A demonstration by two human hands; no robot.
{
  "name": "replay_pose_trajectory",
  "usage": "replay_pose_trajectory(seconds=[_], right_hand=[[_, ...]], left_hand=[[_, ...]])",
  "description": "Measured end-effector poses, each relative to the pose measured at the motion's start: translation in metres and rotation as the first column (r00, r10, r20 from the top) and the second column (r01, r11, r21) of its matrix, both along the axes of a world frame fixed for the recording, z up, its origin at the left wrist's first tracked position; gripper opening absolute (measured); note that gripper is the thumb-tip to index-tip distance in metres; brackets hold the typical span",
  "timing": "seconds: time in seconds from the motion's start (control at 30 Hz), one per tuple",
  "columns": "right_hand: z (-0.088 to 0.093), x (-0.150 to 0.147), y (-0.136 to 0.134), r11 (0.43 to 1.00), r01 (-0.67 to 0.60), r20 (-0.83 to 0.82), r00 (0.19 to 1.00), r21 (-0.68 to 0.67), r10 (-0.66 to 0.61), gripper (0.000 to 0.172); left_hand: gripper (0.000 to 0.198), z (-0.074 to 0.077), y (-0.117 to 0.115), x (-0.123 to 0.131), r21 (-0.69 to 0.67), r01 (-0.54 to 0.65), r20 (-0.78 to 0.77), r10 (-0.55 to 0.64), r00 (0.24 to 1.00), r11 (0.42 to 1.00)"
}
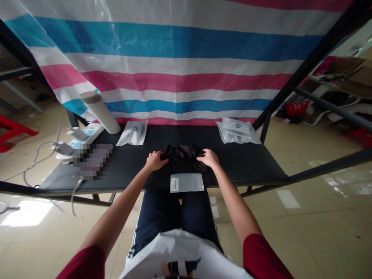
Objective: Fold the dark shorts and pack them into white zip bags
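Observation:
A crumpled piece of dark cloth (186, 158) lies on the black tabletop in front of me; its exact kind cannot be made out. My left hand (156, 160) pinches its left end between thumb and fingers. On the opposite end, my right hand (208, 159) grips the cloth in the same way. Just below the cloth, a flat whitish zip bag (186, 183) with a small printed label lies at the table's front edge, partly over it. Neither hand touches this bag.
Several filled white bags (238, 130) are piled at the back right, another white bag (132, 133) at the back left. A white cylinder (100, 112), a power strip (93, 133) with chargers and a blurred-out phone (94, 161) with cable occupy the left. A striped sheet (174, 66) hangs behind.

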State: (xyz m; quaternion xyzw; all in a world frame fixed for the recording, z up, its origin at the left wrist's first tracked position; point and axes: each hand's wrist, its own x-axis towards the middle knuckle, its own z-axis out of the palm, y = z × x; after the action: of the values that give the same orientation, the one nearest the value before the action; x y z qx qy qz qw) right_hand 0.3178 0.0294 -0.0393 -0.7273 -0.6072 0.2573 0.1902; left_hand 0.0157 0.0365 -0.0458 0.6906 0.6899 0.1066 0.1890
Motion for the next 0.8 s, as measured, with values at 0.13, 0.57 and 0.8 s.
replay_pose_trajectory(seconds=[0.13,0.57,0.8], right_hand=[[-0.018,-0.002,0.01,0.999,0.033,-0.172,0.985,0.032,-0.027,0.048],[-0.043,0.022,-0.01,0.903,-0.136,-0.547,0.755,0.407,0.361,0.003],[-0.042,0.022,-0.021,0.819,-0.204,-0.384,0.805,0.536,0.452,0.019]], left_hand=[[0.031,-0.004,0.002,-0.001,0.022,0.03,0.074,-0.031,0.997,0.999],[0.026,-0.019,-0.02,-0.005,0.263,0.144,0.686,-0.289,0.667,0.954],[0.017,-0.016,-0.022,-0.009,0.388,0.237,0.602,-0.439,0.667,0.891]])
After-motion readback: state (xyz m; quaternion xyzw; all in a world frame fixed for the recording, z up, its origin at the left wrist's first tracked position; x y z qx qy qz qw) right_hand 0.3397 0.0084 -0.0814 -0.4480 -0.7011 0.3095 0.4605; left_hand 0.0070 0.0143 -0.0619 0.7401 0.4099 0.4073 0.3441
